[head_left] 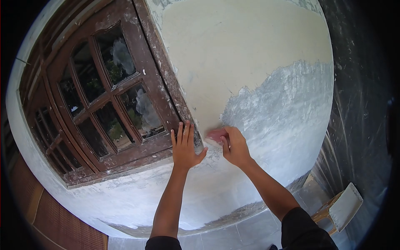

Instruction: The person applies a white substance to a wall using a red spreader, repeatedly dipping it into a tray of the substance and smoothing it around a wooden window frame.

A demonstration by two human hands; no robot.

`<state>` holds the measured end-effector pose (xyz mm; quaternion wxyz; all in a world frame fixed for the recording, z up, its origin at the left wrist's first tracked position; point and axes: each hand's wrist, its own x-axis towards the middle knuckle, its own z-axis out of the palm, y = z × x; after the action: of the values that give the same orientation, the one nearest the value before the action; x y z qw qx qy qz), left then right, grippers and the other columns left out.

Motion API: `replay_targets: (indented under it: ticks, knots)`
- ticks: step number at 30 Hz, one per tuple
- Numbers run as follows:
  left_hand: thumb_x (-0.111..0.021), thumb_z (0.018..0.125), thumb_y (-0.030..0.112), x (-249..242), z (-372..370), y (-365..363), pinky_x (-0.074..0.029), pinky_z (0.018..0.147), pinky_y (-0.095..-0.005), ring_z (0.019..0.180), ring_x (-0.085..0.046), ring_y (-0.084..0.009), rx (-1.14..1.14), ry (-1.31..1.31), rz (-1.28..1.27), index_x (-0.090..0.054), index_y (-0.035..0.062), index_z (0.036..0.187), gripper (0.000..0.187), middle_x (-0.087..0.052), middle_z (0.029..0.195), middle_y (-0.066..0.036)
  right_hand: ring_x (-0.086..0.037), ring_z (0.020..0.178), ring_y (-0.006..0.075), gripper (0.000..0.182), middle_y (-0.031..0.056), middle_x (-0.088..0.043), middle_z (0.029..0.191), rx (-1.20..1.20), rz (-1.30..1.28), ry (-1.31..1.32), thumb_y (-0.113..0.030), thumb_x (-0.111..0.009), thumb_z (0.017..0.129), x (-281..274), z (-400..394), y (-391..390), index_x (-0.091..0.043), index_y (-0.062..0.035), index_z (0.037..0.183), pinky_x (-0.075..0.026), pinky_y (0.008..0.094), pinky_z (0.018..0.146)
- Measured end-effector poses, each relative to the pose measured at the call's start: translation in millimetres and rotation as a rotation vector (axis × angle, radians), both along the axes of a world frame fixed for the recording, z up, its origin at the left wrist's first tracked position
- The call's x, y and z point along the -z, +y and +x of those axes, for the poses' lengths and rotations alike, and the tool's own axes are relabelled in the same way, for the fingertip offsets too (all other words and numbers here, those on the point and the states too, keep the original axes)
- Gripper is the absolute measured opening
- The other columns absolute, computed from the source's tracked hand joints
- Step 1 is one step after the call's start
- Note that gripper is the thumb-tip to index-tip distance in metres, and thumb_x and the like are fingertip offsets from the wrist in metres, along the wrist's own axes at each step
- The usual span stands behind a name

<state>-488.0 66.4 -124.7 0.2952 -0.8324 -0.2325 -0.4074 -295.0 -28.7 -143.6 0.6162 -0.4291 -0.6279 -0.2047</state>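
Note:
My right hand (238, 150) grips a flat, reddish-pink piece (217, 136) with a whitish lower edge. It is held against the wall just right of the window frame's lower corner; blur hides whether it is sandpaper or a scraper. With fingers stretched out, my left hand (184, 148) lies flat on the brown wooden window frame (164, 146) at that corner. Around both hands the wall (266, 108) shows smooth cream paint above and rough, patchy grey-white surface to the right and below.
Paned glass (110, 127) fills the window at left, its wood spotted with white. A small stool or stand with a white-smeared top (346, 206) is at lower right. Dark sheeting (354, 125) hangs at right. Grey floor tiles (250, 231) run below the wall.

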Motion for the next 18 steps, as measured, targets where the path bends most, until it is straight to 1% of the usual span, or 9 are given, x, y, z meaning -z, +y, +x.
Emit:
replay_targets:
  ticks: [3, 4, 5, 7, 10, 11, 15, 17, 18]
  knots:
    - [-0.074, 0.073, 0.047, -1, -1, 0, -0.011, 0.117, -0.0633, 0.148, -0.022, -0.0388, 0.002, 0.007, 0.003, -0.033, -0.0021, 0.148, 0.099, -0.029, 0.158, -0.019, -0.062, 0.088, 0.0363, 0.028, 0.0209, -0.060, 0.098, 0.119, 0.124, 0.144, 0.003, -0.058, 0.090, -14, 18, 11, -0.052, 0.0060, 0.117, -0.050, 0.0403, 0.077]
    - [-0.075, 0.072, 0.047, -1, -1, 1, -0.011, 0.117, -0.0633, 0.148, -0.021, -0.0388, -0.001, 0.010, 0.003, -0.032, -0.0022, 0.148, 0.100, -0.028, 0.158, -0.019, -0.057, 0.095, 0.0411, 0.031, 0.0221, -0.058, 0.102, 0.110, 0.112, 0.296, -0.003, -0.057, 0.091, -21, 27, 5, -0.051, 0.0068, 0.119, -0.046, 0.0451, 0.083]
    - [-0.075, 0.072, 0.047, -1, -1, 2, -0.011, 0.117, -0.0633, 0.148, -0.021, -0.0388, 0.001, 0.007, 0.006, -0.032, -0.0022, 0.148, 0.100, -0.028, 0.158, -0.019, -0.057, 0.095, 0.0400, 0.030, 0.0215, -0.059, 0.102, 0.126, 0.192, 0.417, -0.003, -0.057, 0.091, -24, 33, 4, -0.051, 0.0071, 0.118, -0.046, 0.0451, 0.083]
    - [-0.075, 0.072, 0.047, 0, 0, 1, -0.010, 0.117, -0.0632, 0.148, -0.021, -0.0387, 0.010, 0.003, 0.006, -0.032, -0.0023, 0.148, 0.100, -0.028, 0.158, -0.019, -0.058, 0.093, 0.0405, 0.030, 0.0218, -0.058, 0.101, 0.055, 0.188, 0.425, -0.002, -0.058, 0.090, -33, 22, -8, -0.051, 0.0067, 0.118, -0.046, 0.0451, 0.082]
    - [-0.073, 0.073, 0.047, -3, 0, -4, -0.013, 0.117, -0.0622, 0.147, -0.025, -0.0362, -0.016, -0.009, -0.021, -0.040, -0.0023, 0.145, 0.093, -0.031, 0.158, -0.016, -0.059, 0.089, 0.0419, 0.030, 0.0227, -0.059, 0.100, -0.029, 0.042, -0.007, -0.001, -0.059, 0.088, -24, -1, 0, -0.052, 0.0058, 0.117, -0.048, 0.0451, 0.079]
    - [-0.073, 0.073, 0.047, -4, 2, -4, -0.013, 0.117, -0.0622, 0.147, -0.025, -0.0362, -0.010, -0.006, -0.015, -0.040, -0.0023, 0.145, 0.093, -0.031, 0.158, -0.016, -0.059, 0.089, 0.0419, 0.030, 0.0227, -0.059, 0.100, -0.024, 0.048, -0.005, -0.001, -0.059, 0.088, -25, 4, 3, -0.052, 0.0058, 0.117, -0.048, 0.0451, 0.079]
    - [-0.073, 0.073, 0.046, -2, 0, -2, -0.013, 0.117, -0.0621, 0.147, -0.025, -0.0365, 0.014, -0.026, 0.015, -0.040, -0.0023, 0.145, 0.093, -0.031, 0.158, -0.016, -0.061, 0.090, 0.0400, 0.028, 0.0223, -0.060, 0.102, 0.209, 0.246, 0.534, -0.003, -0.058, 0.091, -34, 32, 2, -0.053, 0.0066, 0.116, -0.050, 0.0421, 0.078]
    - [-0.073, 0.073, 0.046, -1, 0, -2, -0.014, 0.117, -0.0621, 0.147, -0.025, -0.0365, 0.012, -0.019, 0.013, -0.040, -0.0023, 0.145, 0.093, -0.031, 0.158, -0.016, -0.065, 0.085, 0.0328, 0.029, 0.0213, -0.062, 0.098, 0.143, 0.225, 0.405, 0.001, -0.059, 0.091, -30, 21, -1, -0.052, 0.0074, 0.119, -0.053, 0.0379, 0.075]
    - [-0.072, 0.074, 0.046, -2, 0, -3, -0.014, 0.117, -0.0623, 0.147, -0.025, -0.0365, 0.000, -0.014, -0.006, -0.040, -0.0022, 0.145, 0.093, -0.032, 0.157, -0.016, -0.065, 0.085, 0.0333, 0.029, 0.0207, -0.062, 0.097, 0.058, 0.207, 0.263, 0.001, -0.060, 0.090, -28, 6, -2, -0.052, 0.0057, 0.117, -0.052, 0.0376, 0.074]
